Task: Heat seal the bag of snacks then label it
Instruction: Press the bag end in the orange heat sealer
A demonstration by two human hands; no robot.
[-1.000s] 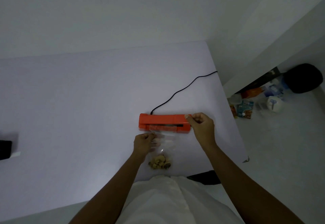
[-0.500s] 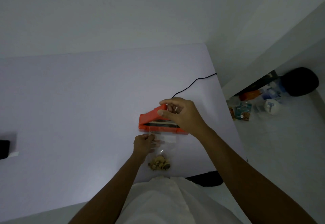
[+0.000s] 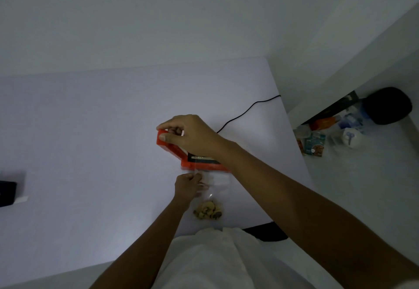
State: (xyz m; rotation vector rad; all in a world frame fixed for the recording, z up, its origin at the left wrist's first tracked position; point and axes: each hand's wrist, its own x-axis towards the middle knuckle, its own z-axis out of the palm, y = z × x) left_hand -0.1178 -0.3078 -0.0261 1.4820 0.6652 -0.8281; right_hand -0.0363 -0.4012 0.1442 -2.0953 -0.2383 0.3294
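At the near table edge, just beyond the person's white garment, the clear bag [image 3: 212, 189] lies flat on the table [image 3: 90, 141], its snacks [image 3: 207, 212] bunched at the end closest to the body. The left hand [image 3: 187, 186] is closed in a pinch on the bag's left side near its open mouth, which reaches the front lip of the orange heat sealer [image 3: 199, 164]. Beyond that, the right hand [image 3: 188, 135] grips the free end of the sealer's lid [image 3: 166, 146] between thumb and fingers, holding it raised at a steep tilt. A black cord [image 3: 244, 113] runs from the sealer to the far right table edge.

Risk, as judged: the bag mouth appears to sit at the lip rather than across the sealing strip; lowering the lid now could miss the film or seal it crooked or creased. One-sided support from the left hand may let the right corner drift.

Against the frame half a second ago, the lid is lifted higher and the right hand has travelled left. The left hand's pinch and the bag's position are unchanged.
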